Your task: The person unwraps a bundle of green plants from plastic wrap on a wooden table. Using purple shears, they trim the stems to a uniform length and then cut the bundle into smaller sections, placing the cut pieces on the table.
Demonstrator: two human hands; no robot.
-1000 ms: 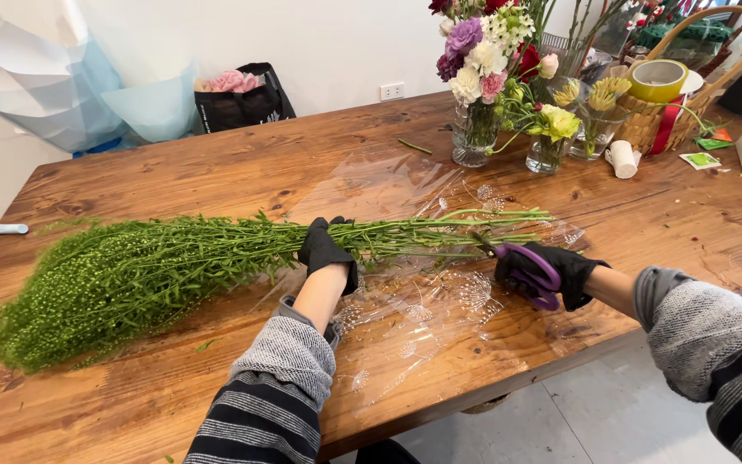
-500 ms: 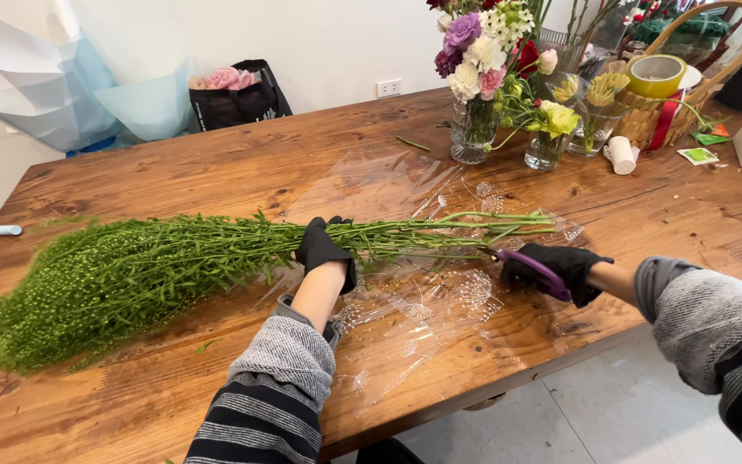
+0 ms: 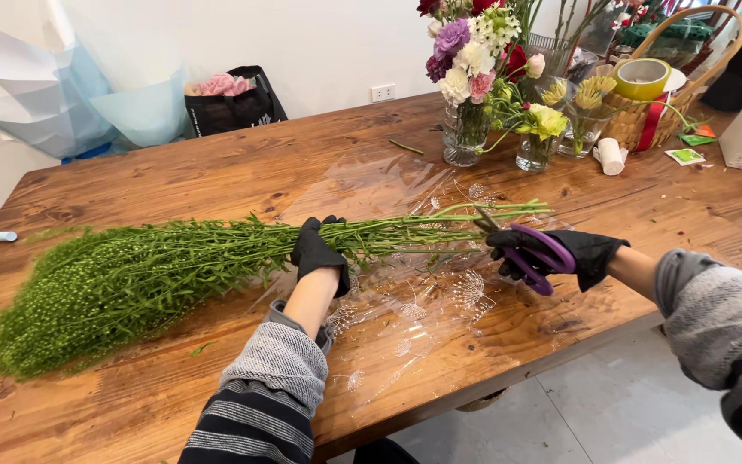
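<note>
Surface: a long plank-topped wooden surface (image 3: pixel 173 180) fills the head view, a white wall behind it.
Greenery: a big bundle of fine green filler stems (image 3: pixel 130 275) lies flat across the surface, its bushy tips to the left and its bare stalk ends (image 3: pixel 491 212) to the right.
Wrap: a sheet of clear cellophane (image 3: pixel 414 309) printed with white dandelion heads lies under the stalk ends and hangs a little past the near edge.
Left hand: the black-gloved left hand (image 3: pixel 318 251) is closed around the bundle near its middle, pinning it to the surface.
Right hand: the black-gloved right hand (image 3: pixel 551 253) has its fingers through the loops of purple-handled scissors (image 3: pixel 532 256); the blades appear parted, tips just at the stalk ends.
Background: glass vases of mixed flowers (image 3: pixel 474 69), a wicker basket (image 3: pixel 663 103) holding a roll of yellow tape (image 3: pixel 641 77), a black bag (image 3: pixel 234 107) and pale blue wrapping paper (image 3: pixel 62 94) sit along the far side.
Risk: the stalks fan apart at the cut end, so the blades could catch only some and leave the ends uneven; the cellophane lies right beneath and could be snipped; the slick sheet could let the bundle slide if the left hand's hold loosens.
</note>
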